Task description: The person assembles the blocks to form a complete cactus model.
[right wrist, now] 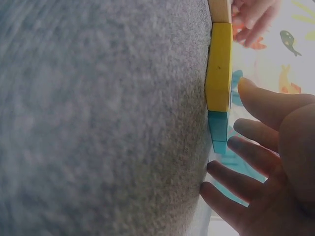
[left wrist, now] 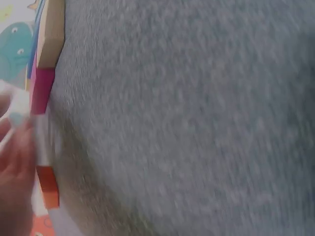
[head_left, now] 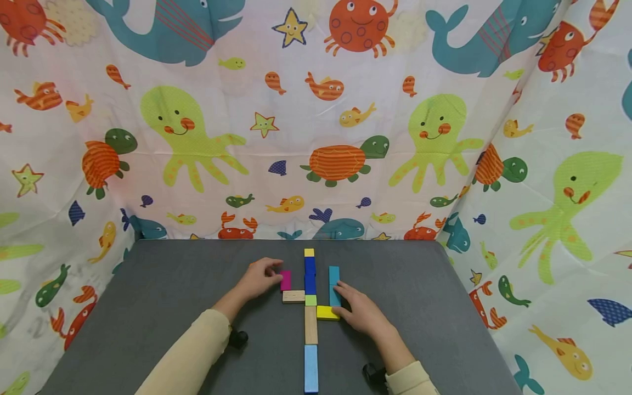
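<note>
On the dark table lies a row of coloured blocks, from a light blue block (head_left: 311, 368) through wooden (head_left: 310, 325), green (head_left: 310, 300) and dark blue (head_left: 310, 277) ones to a small yellow block (head_left: 309, 252). My left hand (head_left: 259, 278) hovers beside the magenta block (head_left: 286, 280), fingers loosely bent, nothing visibly gripped. An orange block (left wrist: 47, 187) appears near that blurred hand in the left wrist view; the head view does not show it. My right hand (head_left: 362, 309), fingers spread, is beside the teal blocks (head_left: 334, 286) and yellow side block (head_left: 328, 312); contact is unclear.
A wooden block (head_left: 293, 296) joins the row to the magenta block. Sea-animal cloth (head_left: 296, 186) hangs behind the table (head_left: 173, 307) and along both sides. Each wrist wears a black camera, such as the left camera (head_left: 238, 339).
</note>
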`<state>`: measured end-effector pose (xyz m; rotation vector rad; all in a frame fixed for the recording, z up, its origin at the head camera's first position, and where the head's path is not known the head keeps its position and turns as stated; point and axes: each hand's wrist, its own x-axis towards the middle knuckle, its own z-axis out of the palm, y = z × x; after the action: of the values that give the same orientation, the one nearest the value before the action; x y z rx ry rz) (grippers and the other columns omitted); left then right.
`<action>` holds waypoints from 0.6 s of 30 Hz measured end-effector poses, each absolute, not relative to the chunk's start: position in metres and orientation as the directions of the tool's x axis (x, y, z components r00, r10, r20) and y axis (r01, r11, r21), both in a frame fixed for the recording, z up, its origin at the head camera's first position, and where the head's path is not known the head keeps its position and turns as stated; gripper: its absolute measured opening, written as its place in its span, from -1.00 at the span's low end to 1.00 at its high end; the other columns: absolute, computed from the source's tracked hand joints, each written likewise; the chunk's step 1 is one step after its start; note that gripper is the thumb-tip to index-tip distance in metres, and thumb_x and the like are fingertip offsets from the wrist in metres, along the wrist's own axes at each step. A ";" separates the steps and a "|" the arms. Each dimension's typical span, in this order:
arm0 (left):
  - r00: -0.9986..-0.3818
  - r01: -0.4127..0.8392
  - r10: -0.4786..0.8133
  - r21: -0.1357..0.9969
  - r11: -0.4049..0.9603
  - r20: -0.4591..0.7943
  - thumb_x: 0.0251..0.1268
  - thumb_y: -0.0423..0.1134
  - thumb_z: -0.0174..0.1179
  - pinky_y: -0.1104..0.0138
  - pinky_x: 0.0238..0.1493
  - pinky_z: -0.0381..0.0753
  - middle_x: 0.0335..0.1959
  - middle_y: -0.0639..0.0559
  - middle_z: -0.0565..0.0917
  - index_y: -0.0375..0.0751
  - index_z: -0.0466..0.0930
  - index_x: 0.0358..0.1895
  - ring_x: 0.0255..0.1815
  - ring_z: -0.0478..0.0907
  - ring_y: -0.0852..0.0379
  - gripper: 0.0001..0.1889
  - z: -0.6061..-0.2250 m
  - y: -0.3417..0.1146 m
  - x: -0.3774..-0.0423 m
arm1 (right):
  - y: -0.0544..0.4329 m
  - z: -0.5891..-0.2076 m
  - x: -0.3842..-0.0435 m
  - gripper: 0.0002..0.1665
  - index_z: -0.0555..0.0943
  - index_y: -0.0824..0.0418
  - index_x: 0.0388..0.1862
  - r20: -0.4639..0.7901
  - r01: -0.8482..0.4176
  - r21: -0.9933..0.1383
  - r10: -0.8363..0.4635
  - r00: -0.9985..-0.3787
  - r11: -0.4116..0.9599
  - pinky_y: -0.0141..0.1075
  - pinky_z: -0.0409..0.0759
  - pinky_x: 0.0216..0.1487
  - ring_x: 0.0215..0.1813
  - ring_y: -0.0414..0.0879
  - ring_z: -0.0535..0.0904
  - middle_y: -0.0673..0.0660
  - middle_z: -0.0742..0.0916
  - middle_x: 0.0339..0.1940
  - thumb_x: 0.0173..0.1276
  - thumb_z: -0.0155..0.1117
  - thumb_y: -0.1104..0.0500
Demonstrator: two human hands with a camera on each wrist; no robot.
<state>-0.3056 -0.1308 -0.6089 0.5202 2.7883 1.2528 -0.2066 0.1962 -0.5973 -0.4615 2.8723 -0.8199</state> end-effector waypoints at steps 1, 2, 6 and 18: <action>-0.949 0.294 0.281 0.718 0.631 0.142 0.41 -0.28 0.41 0.12 -0.01 0.64 0.11 -0.18 0.68 -0.30 0.67 0.31 -0.08 0.62 0.00 -0.56 -0.609 -0.134 -0.307 | 0.196 -0.597 -0.206 -0.26 0.43 0.18 0.61 -0.035 -0.255 -0.532 -0.322 -0.946 0.807 0.23 0.37 0.51 0.60 0.25 0.39 0.20 0.43 0.65 0.56 0.35 -0.04; -0.955 0.292 0.240 0.697 0.655 0.175 0.39 -0.29 0.41 0.05 0.06 0.63 0.15 -0.21 0.67 -0.30 0.67 0.30 -0.02 0.61 -0.07 -0.55 -0.609 -0.138 -0.307 | 0.196 -0.597 -0.206 -0.26 0.44 0.18 0.61 -0.037 -0.253 -0.536 -0.322 -0.946 0.806 0.23 0.37 0.51 0.60 0.25 0.39 0.19 0.43 0.65 0.56 0.35 -0.04; -0.978 0.205 0.129 0.622 0.755 0.165 0.30 -0.30 0.45 -0.17 0.25 0.52 0.25 -0.37 0.56 -0.37 0.62 0.32 0.22 0.50 -0.34 -0.47 -0.607 -0.151 -0.310 | 0.195 -0.597 -0.206 -0.26 0.44 0.16 0.61 -0.043 -0.247 -0.540 -0.320 -0.946 0.804 0.22 0.37 0.52 0.60 0.24 0.39 0.18 0.44 0.65 0.56 0.35 -0.05; -0.993 0.112 0.110 0.709 0.697 0.048 0.42 -0.31 0.40 -0.09 0.23 0.59 0.19 -0.31 0.65 -0.34 0.69 0.27 0.15 0.57 -0.25 -0.59 -0.603 -0.133 -0.327 | 0.194 -0.598 -0.205 -0.26 0.45 0.21 0.59 -0.038 -0.265 -0.497 -0.326 -0.945 0.826 0.20 0.37 0.53 0.62 0.23 0.35 0.19 0.40 0.67 0.54 0.39 0.00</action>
<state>-0.3266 -0.1325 -0.6028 0.1895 2.8949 1.2097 -0.2052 0.1936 -0.5984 -0.4692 2.8858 -0.7587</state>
